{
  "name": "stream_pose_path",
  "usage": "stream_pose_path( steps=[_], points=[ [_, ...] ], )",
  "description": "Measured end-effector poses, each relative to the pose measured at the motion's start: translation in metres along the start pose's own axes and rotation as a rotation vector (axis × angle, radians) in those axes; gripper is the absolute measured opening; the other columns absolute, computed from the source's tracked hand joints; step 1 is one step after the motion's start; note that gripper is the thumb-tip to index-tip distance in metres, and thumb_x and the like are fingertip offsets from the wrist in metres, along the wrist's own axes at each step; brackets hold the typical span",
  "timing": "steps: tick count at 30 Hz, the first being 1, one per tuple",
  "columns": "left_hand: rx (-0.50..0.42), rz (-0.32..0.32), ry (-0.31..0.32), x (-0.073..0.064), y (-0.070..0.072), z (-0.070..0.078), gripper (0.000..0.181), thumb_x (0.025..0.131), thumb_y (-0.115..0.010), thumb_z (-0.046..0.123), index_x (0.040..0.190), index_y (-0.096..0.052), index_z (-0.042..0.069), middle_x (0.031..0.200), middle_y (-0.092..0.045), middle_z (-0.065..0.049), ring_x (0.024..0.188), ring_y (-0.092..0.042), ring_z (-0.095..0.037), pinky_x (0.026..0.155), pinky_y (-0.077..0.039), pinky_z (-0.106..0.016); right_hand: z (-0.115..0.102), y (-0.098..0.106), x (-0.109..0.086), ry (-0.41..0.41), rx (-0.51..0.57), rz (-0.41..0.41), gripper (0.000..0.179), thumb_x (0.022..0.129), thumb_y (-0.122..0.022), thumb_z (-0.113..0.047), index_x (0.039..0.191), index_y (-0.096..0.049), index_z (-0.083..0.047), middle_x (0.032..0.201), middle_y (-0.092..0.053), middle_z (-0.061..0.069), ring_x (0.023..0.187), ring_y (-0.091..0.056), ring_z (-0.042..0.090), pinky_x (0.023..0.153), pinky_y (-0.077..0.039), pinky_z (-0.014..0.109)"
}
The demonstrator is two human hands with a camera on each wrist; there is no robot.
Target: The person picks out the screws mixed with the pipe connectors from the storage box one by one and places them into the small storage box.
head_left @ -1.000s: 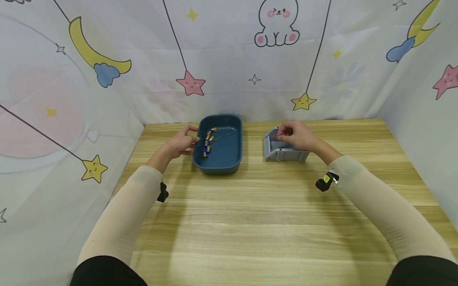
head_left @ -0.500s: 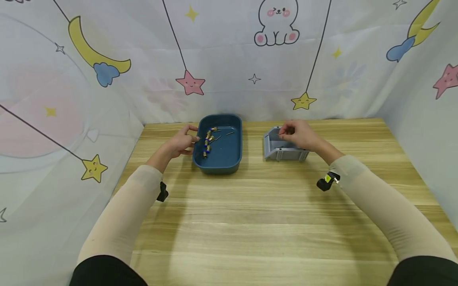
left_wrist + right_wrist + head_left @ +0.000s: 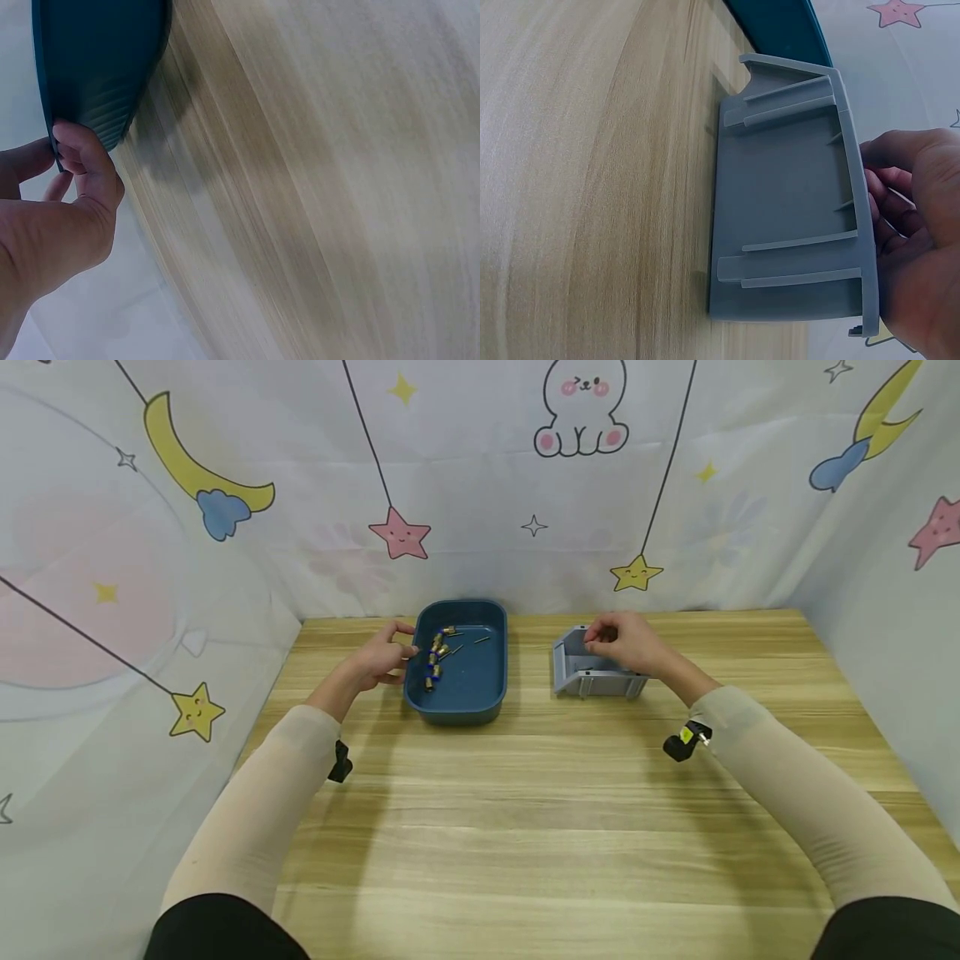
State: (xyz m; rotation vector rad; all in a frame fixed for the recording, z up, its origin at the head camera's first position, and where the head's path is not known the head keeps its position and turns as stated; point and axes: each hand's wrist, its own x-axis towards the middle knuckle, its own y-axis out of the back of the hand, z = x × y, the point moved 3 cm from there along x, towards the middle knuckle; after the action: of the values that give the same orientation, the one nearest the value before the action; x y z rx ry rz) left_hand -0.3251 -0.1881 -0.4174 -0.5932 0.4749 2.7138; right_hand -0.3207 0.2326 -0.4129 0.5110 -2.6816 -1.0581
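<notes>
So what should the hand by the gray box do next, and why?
Probably move the right hand from the gray box over to the blue tub: I see nothing held in that hand, while thin metal pins lie in the tub.

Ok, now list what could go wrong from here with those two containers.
The left hand grips the blue tub by its edge; a tug or tilt might send the loose thin pins and brass pieces sliding. The right hand is close to the gray bin, so a bump could shift it. Whatever its curled fingers may hold is hidden, so a small part could slip unnoticed.
</notes>
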Motion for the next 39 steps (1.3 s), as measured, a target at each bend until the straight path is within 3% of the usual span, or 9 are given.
stream_pose_path(
  steps=[9, 23, 31, 39],
  points=[
    [0.011, 0.021, -0.003, 0.005, 0.002, -0.005, 0.043, 0.107, -0.044, 0.017, 0.147, -0.027, 0.020, 0.125, -0.046, -0.017, 0.091, -0.055, -0.027, 0.071, -0.047, -0.039, -0.001, -0.001, 0.000, -0.009, 0.006, -0.003, 0.009, 0.094, -0.069, -0.014, 0.099, -0.069, -0.006, 0.093, -0.064, 0.008, 0.082, -0.056, 0.021, 0.070, -0.046, 0.030],
    [0.009, 0.015, -0.005, 0.003, 0.002, -0.004, 0.046, 0.106, -0.045, 0.018, 0.148, -0.026, 0.020, 0.133, -0.044, -0.019, 0.097, -0.055, -0.029, 0.072, -0.047, -0.041, -0.007, -0.002, 0.002, -0.004, 0.000, -0.003, 0.011, 0.095, -0.069, -0.016, 0.101, -0.069, -0.007, 0.093, -0.064, 0.008, 0.083, -0.056, 0.021, 0.071, -0.046, 0.031],
    [0.002, 0.020, -0.008, 0.001, 0.000, -0.003, 0.044, 0.107, -0.044, 0.015, 0.147, -0.027, 0.019, 0.132, -0.044, -0.020, 0.087, -0.054, -0.026, 0.070, -0.046, -0.040, -0.015, -0.008, 0.009, 0.024, -0.012, 0.017, 0.013, 0.093, -0.070, -0.015, 0.101, -0.070, -0.006, 0.092, -0.065, 0.008, 0.083, -0.056, 0.022, 0.071, -0.045, 0.032],
    [0.006, 0.019, -0.013, 0.003, 0.001, -0.004, 0.044, 0.107, -0.043, 0.015, 0.147, -0.027, 0.018, 0.135, -0.043, -0.020, 0.089, -0.054, -0.027, 0.071, -0.046, -0.039, -0.024, -0.018, 0.019, 0.032, 0.024, -0.009, 0.013, 0.095, -0.068, -0.017, 0.103, -0.069, -0.007, 0.093, -0.065, 0.007, 0.083, -0.057, 0.021, 0.072, -0.047, 0.035]
  ],
)
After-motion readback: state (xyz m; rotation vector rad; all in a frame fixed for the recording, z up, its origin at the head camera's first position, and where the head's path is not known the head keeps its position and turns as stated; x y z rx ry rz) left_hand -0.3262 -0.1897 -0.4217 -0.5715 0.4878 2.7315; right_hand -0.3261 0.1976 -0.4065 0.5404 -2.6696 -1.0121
